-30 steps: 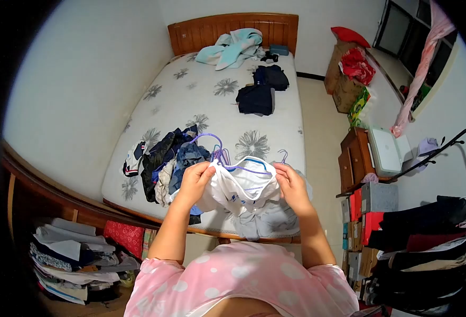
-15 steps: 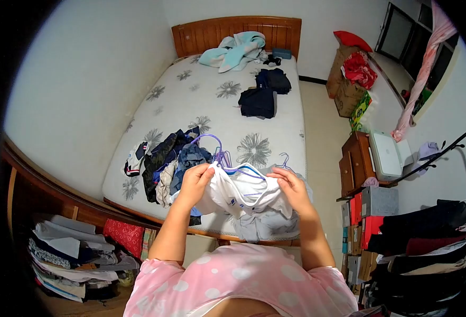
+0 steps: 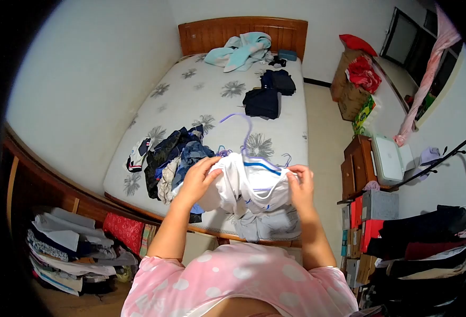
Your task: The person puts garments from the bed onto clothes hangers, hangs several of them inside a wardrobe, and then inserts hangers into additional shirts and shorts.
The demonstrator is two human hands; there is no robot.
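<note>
Purple hanger (image 3: pixel 251 128) shifted rightward, creased white shirt (image 3: pixel 226 187), blue neckband (image 3: pixel 262 165), left hand (image 3: pixel 197 180) and right hand (image 3: pixel 302 186) gripping shoulders

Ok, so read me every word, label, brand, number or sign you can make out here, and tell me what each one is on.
There is no text that I can read.
White garment: blue marks on it, too small and blurred to read.
Green and yellow package: any print is too small to read.
Stacked boxes: any labels are too small to read.
</note>
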